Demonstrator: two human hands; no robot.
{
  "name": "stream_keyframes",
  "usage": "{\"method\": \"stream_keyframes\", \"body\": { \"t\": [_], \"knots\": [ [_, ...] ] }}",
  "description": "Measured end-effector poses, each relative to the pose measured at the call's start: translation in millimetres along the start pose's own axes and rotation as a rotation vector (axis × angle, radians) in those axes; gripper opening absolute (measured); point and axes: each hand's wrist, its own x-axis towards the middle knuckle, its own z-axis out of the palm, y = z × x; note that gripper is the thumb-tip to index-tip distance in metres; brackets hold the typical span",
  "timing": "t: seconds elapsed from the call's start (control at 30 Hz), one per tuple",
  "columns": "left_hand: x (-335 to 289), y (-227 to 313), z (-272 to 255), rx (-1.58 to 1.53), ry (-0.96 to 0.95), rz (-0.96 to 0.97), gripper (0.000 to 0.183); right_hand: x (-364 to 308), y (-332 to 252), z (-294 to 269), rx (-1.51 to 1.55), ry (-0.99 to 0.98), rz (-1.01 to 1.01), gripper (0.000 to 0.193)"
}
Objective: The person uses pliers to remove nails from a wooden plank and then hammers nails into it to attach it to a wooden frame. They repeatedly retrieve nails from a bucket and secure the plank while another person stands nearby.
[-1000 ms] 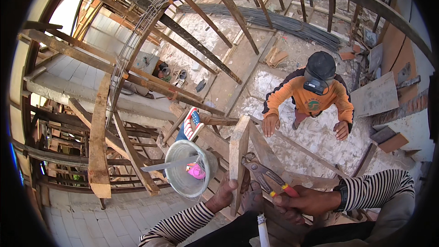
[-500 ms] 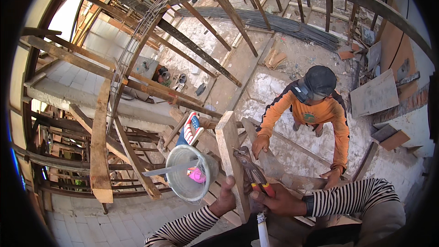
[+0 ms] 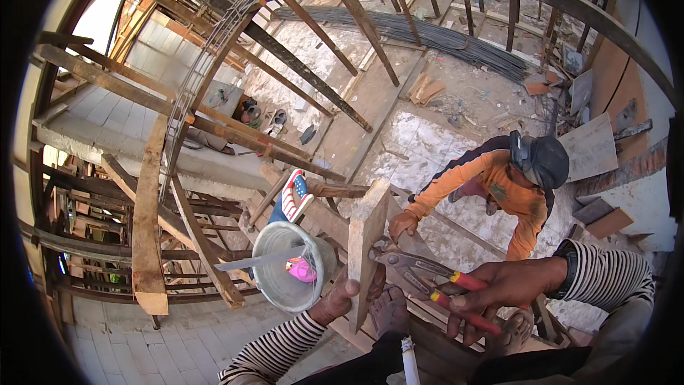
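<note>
My left hand [image 3: 336, 301] is wrapped round a short wooden board [image 3: 363, 246] standing on edge in front of me, its thumb on the near face. In my right hand [image 3: 495, 292] are pincers [image 3: 417, 267] with red and yellow handles, which stand apart. The jaws of the pincers touch the right side of the board near its upper part; what lies between them is too small to make out. Just left of my left hand is a grey bucket [image 3: 265, 289] holding a pink thing [image 3: 303, 269] and a long flat metal blade [image 3: 260, 258].
A co-worker in an orange shirt [image 3: 467, 178] bends below on the right, one hand [image 3: 403, 224] near the board. A patterned shoe [image 3: 293, 196] sits behind the bucket. My bare foot [image 3: 389, 311] rests on timber. Around me are wooden beams [image 3: 146, 242]; steel bars [image 3: 456, 43] lie beyond.
The pincers have swung out to the right with my right hand, and their handles have spread apart. The co-worker has leaned lower and to the right. My left hand still holds the board.
</note>
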Motion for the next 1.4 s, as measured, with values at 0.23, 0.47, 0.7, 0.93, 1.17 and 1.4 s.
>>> {"method": "stream_keyframes", "body": {
  "t": [0.23,0.47,0.7,0.93,1.17,1.4],
  "knots": [
    [1,-6,0,0.017,-0.03,-0.025,0.07,2,16,-3,0.207,-0.113,0.02,0.049],
    [0,-16,17,-0.046,0.059,0.009,0.069,26,49,17,0.428,-0.128,0.025,0.042],
    [-7,-26,30,-0.108,0.136,0.011,0.068,59,66,38,0.264,0.055,-0.168,0.048],
    [-13,-40,30,-0.252,0.152,-0.092,0.096,92,72,53,0.403,0.147,-0.4,0.04],
    [-7,-25,34,-0.237,0.163,-0.102,0.092,126,84,49,0.236,0.289,-0.543,0.037],
    [8,0,24,-0.069,0.112,0.068,0.077,42,29,29,0.033,0.211,-0.27,0.043]
  ]
}}
